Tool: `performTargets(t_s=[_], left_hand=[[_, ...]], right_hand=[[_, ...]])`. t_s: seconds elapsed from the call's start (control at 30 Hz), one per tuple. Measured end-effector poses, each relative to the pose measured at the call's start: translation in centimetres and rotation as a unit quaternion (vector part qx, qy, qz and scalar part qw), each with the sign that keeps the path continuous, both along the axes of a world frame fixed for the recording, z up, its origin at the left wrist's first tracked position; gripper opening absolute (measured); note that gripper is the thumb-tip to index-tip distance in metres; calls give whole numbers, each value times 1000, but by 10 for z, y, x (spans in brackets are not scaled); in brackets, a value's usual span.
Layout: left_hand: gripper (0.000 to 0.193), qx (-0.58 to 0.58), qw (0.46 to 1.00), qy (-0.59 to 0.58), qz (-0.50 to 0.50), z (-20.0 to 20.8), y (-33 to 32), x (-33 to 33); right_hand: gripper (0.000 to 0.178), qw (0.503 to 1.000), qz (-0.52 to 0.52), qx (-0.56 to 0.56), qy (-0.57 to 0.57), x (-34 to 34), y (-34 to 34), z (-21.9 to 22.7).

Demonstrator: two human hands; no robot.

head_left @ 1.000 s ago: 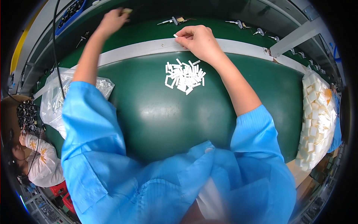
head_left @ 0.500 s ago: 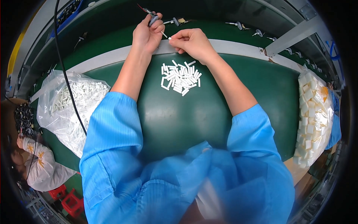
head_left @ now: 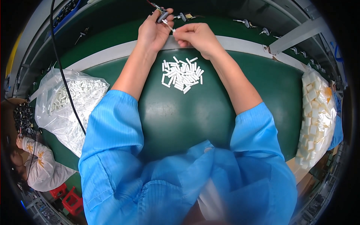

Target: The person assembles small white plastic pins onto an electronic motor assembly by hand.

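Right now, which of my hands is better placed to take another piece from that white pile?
Likely your right hand: it's near the white pile and pinches only a small white piece at the tip of the thin stem. Your left hand is occupied holding the grey-disc part.

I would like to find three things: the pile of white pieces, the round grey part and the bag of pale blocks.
Pile of white pieces point(head_left: 182, 75): head view, its middle.
Round grey part point(head_left: 162, 17): head view, its disc.
Bag of pale blocks point(head_left: 317, 116): head view, its plastic wall.

There is one held grey disc point(head_left: 162, 17), one white pile point(head_left: 182, 75), two clear bags point(head_left: 71, 116) point(head_left: 315, 116), two stools point(head_left: 72, 202) point(head_left: 58, 191).
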State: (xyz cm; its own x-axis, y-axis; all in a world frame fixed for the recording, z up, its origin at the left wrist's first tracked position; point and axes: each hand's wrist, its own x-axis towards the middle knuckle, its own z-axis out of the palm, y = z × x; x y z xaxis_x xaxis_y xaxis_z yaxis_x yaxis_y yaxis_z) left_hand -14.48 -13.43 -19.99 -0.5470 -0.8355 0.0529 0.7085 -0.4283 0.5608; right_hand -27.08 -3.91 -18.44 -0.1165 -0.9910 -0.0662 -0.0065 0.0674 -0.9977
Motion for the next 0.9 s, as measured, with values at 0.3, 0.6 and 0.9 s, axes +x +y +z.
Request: performTargets(t_s=[0.3,0.6,0.9], left_hand=[[29,-32,981,-148,118,20,51,-15],[20,-43,982,-165,85,9,28,-12],[37,-508,443,-732,94,2,-73,23]], right_hand=[[16,881,-176,-277,341,2,-2,-8],[17,838,-119,-308,435,1,2,-5],[16,832,123,-64,538,36,33,31]])
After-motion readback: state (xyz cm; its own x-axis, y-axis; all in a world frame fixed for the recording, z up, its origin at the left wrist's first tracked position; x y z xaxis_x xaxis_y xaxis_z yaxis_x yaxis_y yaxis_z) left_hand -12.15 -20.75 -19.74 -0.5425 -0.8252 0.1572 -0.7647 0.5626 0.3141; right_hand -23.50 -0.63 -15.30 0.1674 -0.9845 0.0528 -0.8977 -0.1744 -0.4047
